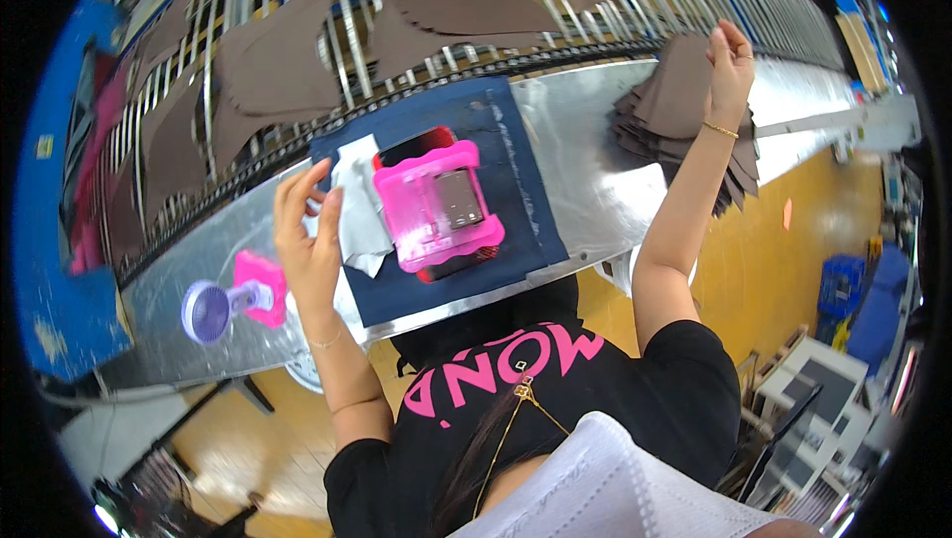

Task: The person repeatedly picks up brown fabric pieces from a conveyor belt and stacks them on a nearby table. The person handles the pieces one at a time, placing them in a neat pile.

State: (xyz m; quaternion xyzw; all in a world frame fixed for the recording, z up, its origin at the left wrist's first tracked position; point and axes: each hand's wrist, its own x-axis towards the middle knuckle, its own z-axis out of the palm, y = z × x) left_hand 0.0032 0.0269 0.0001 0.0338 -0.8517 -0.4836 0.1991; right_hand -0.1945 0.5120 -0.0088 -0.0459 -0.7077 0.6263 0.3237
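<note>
My left hand (305,216) is held above the metal table with its fingers apart and nothing in them. It is nearest to a folded white cloth (362,206). Right of the cloth, a pink plastic holder with wavy edges (412,216) lies over a red-and-black object (416,148), mostly hidden. A shiny grey-brown rectangle (459,199) sits on the holder. Over at the far right, my right hand (732,57) is above a fanned stack of brown cut sheets (669,102). Its fingertips are pressed together; whether they pinch anything is too small to make out.
A dark blue mat (535,201) lies beneath the pink holder. Brown cut pieces (278,62) rest on the slatted roller conveyor (342,32) along the far side. On the left of the table stands a small purple fan (208,312) with a pink base. A metal arm (843,128) juts in at right.
</note>
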